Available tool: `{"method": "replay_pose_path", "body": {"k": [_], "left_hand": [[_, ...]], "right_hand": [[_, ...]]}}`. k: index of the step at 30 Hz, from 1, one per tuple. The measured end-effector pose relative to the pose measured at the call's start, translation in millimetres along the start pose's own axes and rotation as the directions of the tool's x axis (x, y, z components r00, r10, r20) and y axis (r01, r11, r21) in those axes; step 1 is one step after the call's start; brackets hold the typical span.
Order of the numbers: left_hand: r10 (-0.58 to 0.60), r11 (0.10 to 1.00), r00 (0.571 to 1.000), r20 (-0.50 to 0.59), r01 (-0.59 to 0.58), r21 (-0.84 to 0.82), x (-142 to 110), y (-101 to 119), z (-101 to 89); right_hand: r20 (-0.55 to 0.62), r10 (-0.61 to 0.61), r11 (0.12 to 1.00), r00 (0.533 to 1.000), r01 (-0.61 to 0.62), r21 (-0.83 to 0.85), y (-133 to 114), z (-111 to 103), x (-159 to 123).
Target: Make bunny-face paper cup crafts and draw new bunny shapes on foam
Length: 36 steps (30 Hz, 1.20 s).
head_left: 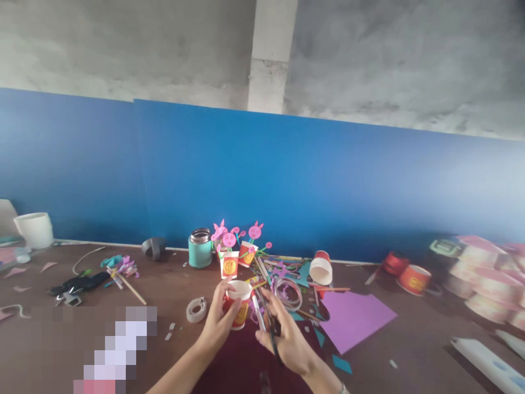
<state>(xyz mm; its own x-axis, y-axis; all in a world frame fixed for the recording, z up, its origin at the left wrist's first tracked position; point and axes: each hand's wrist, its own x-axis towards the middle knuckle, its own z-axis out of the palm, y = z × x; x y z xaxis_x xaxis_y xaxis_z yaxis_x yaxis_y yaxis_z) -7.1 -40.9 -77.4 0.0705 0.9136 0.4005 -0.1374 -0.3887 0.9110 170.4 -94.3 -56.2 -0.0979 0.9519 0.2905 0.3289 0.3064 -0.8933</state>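
My left hand (219, 320) is wrapped round a red and white paper cup (238, 306) that stands upright on a dark red sheet (241, 358). My right hand (283, 334) is closed on a bundle of thin sticks and a dark scissors-like tool (264, 317), right beside the cup. Just beyond stand two more red paper cups (230, 264) with pink paper animal faces on sticks (229, 238) poking out of them.
A tape roll (196, 309) lies left of the cup. A teal jar (200, 249), a purple paper sheet (353, 317), clear tape rings (289, 293), tipped cups (321, 269), stacked bowls (484, 284) at right and a white pot (35, 230) at far left fill the brown table.
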Motion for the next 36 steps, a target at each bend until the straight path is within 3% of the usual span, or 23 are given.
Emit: {"method": "replay_pose_path", "body": {"k": [4,12,24,30,36], "left_hand": [[0.042,0.997,0.998,-0.051,-0.038,0.074,4,-5,-2.2],[0.114,0.979,0.993,0.012,-0.114,0.171,6,-13,-6.6],[0.177,0.951,0.982,0.069,-0.188,0.245,5,12,-4.6],[0.209,0.944,0.975,0.071,-0.22,0.244,6,11,-5.1],[0.249,0.925,0.964,0.089,-0.264,0.273,6,2,-8.2]], "right_hand": [[0.17,0.047,0.988,0.984,-0.022,-0.15,-2,-4,0],[0.191,0.123,0.935,0.974,-0.049,-0.35,-8,-7,0],[0.205,0.09,0.985,0.974,-0.058,-0.161,-15,-10,-3],[0.21,0.121,0.983,0.97,-0.088,-0.163,-16,-10,-3],[0.268,0.162,0.987,0.95,-0.152,-0.056,-18,-11,-3]]}}
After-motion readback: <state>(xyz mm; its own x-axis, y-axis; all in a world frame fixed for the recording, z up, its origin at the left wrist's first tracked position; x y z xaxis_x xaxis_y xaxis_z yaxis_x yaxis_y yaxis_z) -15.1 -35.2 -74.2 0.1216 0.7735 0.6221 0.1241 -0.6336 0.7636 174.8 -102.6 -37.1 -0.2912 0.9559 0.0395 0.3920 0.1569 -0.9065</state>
